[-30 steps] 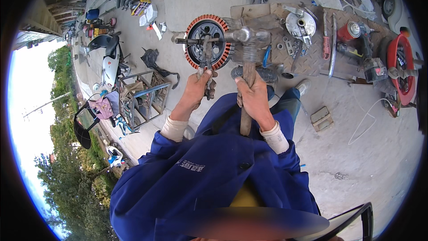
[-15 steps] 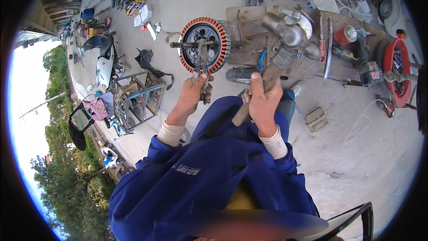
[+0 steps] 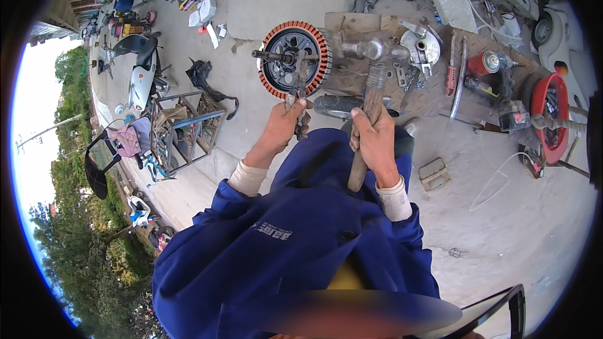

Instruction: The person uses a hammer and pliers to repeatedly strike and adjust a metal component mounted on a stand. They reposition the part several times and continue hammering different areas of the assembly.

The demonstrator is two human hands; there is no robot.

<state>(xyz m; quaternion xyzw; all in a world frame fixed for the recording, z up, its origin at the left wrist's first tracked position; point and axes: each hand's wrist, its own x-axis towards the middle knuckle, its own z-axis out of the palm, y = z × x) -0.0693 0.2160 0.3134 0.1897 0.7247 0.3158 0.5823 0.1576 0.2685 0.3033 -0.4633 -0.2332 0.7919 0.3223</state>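
Copper-orange windings ring the round motor stator [image 3: 295, 59], which we see in the upper middle of the frame, lying on the concrete ground [image 3: 276, 0] with its axle shaft [image 3: 267, 55] sticking out toward the left. Our left hand [image 3: 282, 127], just below the stator, is clenched around a dark metal tool [image 3: 300, 81] whose upper end reaches up onto the stator's hub; what kind of tool it is we cannot tell. Our right hand [image 3: 375, 141], right of centre, is closed around the wooden handle of a hammer [image 3: 370, 81]. The hammer's steel head sits above the hand, just right of the stator, over a wooden board [image 3: 348, 25]. Both sleeves are blue with pale cuffs.

On the board further right we note loose metal parts [image 3: 419, 47], a red-handled tool [image 3: 451, 78] and a red spray can [image 3: 482, 63]. At the right edge lies a red cable reel [image 3: 549, 116]. In the left of the frame stands a metal frame rack [image 3: 182, 129], with a scooter [image 3: 141, 75] above it.
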